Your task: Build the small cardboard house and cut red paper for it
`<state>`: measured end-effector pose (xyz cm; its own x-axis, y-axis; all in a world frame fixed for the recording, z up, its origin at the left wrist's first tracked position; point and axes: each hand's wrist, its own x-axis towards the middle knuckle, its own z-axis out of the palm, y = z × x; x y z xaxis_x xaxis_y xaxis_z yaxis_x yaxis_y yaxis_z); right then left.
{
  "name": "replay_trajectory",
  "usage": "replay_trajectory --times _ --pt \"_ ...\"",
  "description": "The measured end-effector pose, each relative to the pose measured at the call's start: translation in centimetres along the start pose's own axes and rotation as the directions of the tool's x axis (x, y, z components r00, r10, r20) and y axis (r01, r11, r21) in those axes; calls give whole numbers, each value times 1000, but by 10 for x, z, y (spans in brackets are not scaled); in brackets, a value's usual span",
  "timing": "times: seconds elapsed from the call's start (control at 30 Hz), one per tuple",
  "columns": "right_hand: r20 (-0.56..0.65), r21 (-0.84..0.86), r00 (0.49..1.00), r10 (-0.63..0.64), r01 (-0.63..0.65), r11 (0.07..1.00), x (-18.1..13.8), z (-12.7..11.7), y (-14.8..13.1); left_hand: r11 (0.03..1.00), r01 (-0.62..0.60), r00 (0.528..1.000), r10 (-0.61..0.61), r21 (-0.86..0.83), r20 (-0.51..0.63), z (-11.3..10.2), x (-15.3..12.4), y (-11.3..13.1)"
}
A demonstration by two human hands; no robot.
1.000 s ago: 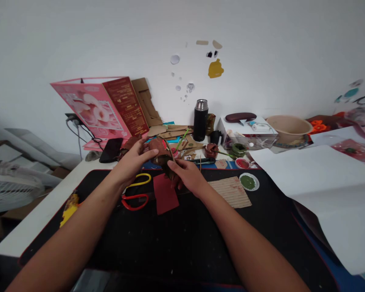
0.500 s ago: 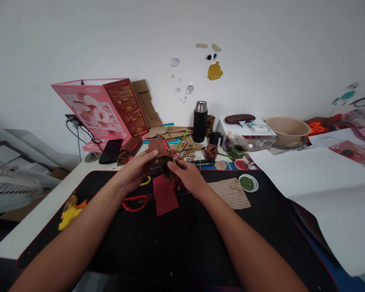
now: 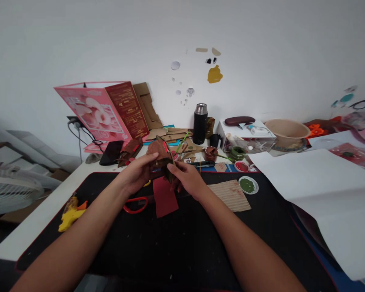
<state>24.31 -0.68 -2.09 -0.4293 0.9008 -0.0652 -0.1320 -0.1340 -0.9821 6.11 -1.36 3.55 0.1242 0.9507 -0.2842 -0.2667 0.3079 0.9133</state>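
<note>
Between my hands, above the mat, is a small brown and dark-green craft piece with a bit of bright red on it; its exact kind is unclear. My left hand grips its left side, thumb on top. My right hand pinches its right edge between thumb and fingers. Below lies a dark red paper sheet. Beside the paper are red-handled scissors, partly hidden, and a bit of yellow handle shows by my left hand.
A black mat covers the table front. Corrugated cardboard and a lid of green paint lie right. Behind stand a black thermos, paint jars and a pink box. White paper drapes right; a yellow piece lies left.
Both hands keep their hold on the craft piece and hardly move. The whole view shifts slightly, with the background sitting a little lower now.
</note>
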Motion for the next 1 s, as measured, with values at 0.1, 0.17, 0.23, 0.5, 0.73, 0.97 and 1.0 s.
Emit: replay_trajectory --times 0.1,0.17,0.23,0.5,0.73,0.97,1.0 --pt "10 -10 1000 -13 13 1000 0 0 1 1000 -13 1000 13 13 9 0 0 0" --pt "21 -16 999 -28 29 999 0 0 1 999 -24 1000 24 26 3 0 1 1" --pt "37 -23 999 -38 39 999 0 1 2 999 -20 1000 20 30 -15 0 1 1" --pt "57 -16 998 -40 41 999 -1 2 2 999 -2 999 0 -45 -42 3 1 4" --pt "57 -6 998 -40 40 999 -1 2 1 997 -36 999 34 -68 -31 4 1 4" --pt "54 -17 998 -35 36 999 -1 2 1 997 -46 998 43 -64 -38 1 3 2" --pt "55 -16 998 -33 34 999 -1 2 1 997 -43 998 41 -70 -39 1 3 1"
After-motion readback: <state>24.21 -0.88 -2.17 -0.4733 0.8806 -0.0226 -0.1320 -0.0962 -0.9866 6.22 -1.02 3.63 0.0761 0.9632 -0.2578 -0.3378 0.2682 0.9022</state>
